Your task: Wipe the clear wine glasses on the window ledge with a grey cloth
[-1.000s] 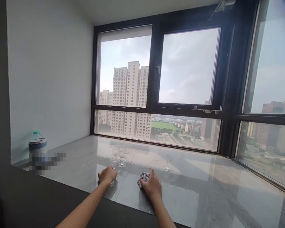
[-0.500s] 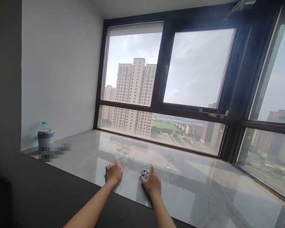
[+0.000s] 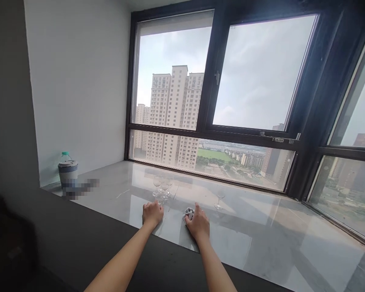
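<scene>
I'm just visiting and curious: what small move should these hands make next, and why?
Probably bring the gray cloth in the right hand toward the clustered glasses: the left hand is close to them, while the cloth sits apart to their right.

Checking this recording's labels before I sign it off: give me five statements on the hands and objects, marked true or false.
1. The right hand holds a crumpled grey cloth. True.
2. The left hand is on the window handle. False: it is down at the sill, near the clustered stemmed glasses.
3. A lone stemmed glass stands to the right of the cluster. True.
4. The lone glass lies on its side. False: it is upright.
5. A green-capped bottle is behind the cup. True.
</scene>
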The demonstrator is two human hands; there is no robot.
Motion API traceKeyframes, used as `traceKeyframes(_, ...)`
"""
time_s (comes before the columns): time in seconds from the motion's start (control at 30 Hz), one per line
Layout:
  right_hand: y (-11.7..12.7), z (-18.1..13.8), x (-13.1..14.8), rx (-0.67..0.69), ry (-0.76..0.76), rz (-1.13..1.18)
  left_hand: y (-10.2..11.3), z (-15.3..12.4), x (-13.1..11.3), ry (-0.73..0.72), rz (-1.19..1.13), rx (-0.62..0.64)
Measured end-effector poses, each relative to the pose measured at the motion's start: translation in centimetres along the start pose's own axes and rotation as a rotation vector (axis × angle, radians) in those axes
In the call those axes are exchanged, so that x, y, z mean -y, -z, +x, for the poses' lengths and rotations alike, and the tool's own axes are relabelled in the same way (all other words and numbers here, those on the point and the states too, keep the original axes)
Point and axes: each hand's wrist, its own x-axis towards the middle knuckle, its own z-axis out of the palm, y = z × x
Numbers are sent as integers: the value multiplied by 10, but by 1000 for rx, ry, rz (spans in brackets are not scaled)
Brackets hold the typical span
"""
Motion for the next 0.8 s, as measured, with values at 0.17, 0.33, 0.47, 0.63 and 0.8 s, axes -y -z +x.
traceKeyframes(0.17, 0, 0, 0, 11, -4, 2, 0, 0, -1, 13, 7, 2)
traceKeyframes(0.33, 2, -1, 2, 25, -13, -12, -2, 1, 1, -20, -18, -7)
traceKeyframes(0.47, 3, -2, 2, 27, -10, -22, -3, 2, 3, -34, -22, -1)
traceKeyframes(0.63, 1, -1, 1, 1, 11, -41, -10, 5, 4, -47, -9, -35)
traceKeyframes(0.8, -1, 0, 0, -2, 30, -51, -14, 6, 5, -49, -5, -37)
